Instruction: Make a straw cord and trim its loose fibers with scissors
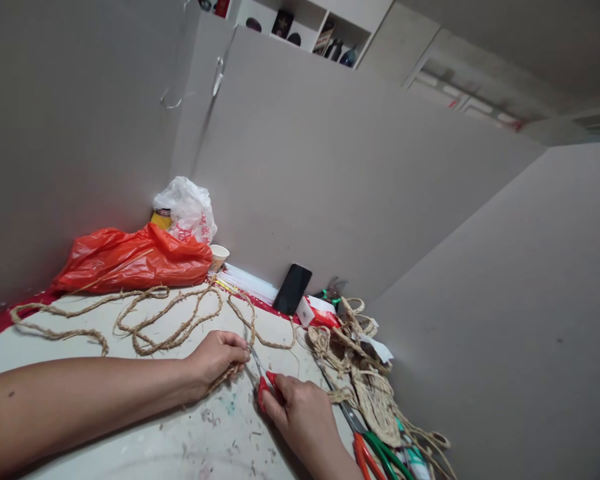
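A long braided straw rope (pixel 65 333) winds in loose loops across the pale tabletop. My left hand (pixel 217 363) is closed around part of it, fingertips pinched together, and a length of the rope shows below the palm. In my right hand (pixel 303 410) is a pair of small scissors with red handles (pixel 263 393), fingers in the grips. Its metal blades point up and left and reach the fingertips of my left hand. Whether the blades touch the rope cannot be made out.
Coiled straw ropes (pixel 375 400) and large shears with orange and green handles (pixel 370 453) lie at the right. Along the back are a red plastic bag (pixel 135 260), a paper cup (pixel 219 257), a phone (pixel 293 289) and a red-and-white packet (pixel 319 312). Fibre scraps dot the front.
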`<state>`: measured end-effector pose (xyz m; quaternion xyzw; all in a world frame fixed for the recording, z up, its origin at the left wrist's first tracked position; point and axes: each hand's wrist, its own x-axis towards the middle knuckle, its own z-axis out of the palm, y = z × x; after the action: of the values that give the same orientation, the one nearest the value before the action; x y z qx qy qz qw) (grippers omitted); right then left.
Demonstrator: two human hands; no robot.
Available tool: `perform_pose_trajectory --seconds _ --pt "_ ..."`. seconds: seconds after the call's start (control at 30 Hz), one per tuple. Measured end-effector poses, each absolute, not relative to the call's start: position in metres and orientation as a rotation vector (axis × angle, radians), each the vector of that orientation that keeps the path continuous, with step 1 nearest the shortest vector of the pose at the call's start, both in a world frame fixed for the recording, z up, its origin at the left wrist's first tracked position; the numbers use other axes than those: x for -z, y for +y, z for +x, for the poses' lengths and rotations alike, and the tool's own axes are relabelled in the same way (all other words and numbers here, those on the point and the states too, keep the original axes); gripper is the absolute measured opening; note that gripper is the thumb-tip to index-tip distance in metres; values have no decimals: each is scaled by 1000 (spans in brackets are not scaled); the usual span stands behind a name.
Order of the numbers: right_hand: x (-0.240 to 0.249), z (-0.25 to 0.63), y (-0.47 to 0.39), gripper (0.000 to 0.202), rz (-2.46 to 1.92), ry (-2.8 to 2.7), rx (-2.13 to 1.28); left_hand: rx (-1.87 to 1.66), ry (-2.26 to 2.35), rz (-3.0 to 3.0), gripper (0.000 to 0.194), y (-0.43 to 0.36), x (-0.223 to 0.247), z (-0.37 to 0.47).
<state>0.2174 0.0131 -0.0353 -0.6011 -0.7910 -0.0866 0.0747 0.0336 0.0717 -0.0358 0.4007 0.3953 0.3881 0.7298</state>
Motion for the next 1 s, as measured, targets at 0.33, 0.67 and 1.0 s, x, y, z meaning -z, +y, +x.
perform_pose_trajectory --seconds 0.33,0.67,1.0 --pt "35 216 14 21 -1865 -2343 333 -874 885 911 17 69 35 36" --pt "37 226 16 31 -1831 -2252 147 -911 992 960 15 74 38 35" --pt "37 225 14 25 -1674 -2232 288 -1116 848 1277 31 70 24 30"
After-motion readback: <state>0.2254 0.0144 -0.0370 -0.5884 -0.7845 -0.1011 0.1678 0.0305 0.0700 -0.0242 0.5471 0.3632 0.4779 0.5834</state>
